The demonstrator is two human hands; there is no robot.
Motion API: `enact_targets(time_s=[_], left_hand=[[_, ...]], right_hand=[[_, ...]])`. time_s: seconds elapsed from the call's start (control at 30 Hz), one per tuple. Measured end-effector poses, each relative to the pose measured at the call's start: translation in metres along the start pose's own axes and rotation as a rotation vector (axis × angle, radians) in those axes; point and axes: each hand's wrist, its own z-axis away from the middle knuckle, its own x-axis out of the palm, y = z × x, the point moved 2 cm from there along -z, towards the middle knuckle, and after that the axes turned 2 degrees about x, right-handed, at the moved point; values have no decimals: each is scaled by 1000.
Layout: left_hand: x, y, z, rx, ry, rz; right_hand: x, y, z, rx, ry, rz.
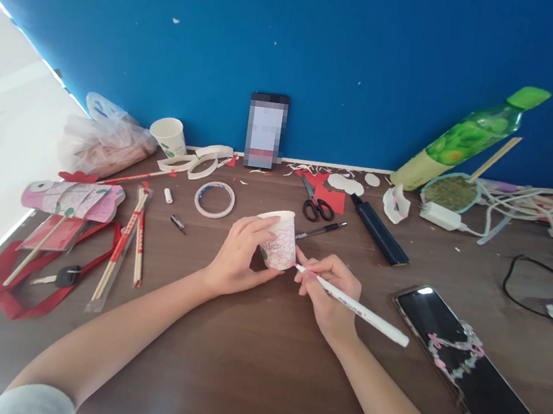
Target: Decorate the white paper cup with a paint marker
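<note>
A white paper cup (279,244) with pink scale-like drawing on its side is tilted a little in the middle of the table. My left hand (240,253) grips it from the left, fingers over the top and thumb at the base. In my right hand (331,291) is a white marker pen (364,310), its pink tip at the cup's lower right side. Just behind the cup lie a black pen (321,230) and dark-handled scissors (317,205). A white pen cap (167,196) rests to the left.
A phone (265,132) stands against the blue wall. On the right are another phone (468,371), a leaning green bottle (471,140) and white cables. Wrapped chopsticks (121,242), a key (56,275) and red ribbon are on the left; a tape roll (214,199) sits behind my left hand.
</note>
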Motion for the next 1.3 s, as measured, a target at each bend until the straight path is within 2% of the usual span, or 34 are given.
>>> enact_targets(time_s=[0.33, 0.63, 0.97, 1.13, 1.3], left_hand=[[0, 1, 0, -16, -6, -3], [-1, 1, -1, -13, 2, -4], [0, 1, -1, 0, 7, -12], [0, 1, 0, -3, 2, -15], [0, 4, 1, 12, 28, -87]], right_hand=[[3, -6, -1, 8, 3, 38], [1, 1, -1, 3, -4, -43], [0, 3, -1, 4, 5, -20], [-6, 10, 2, -54, 21, -152], [1, -4, 6, -252, -32, 87]])
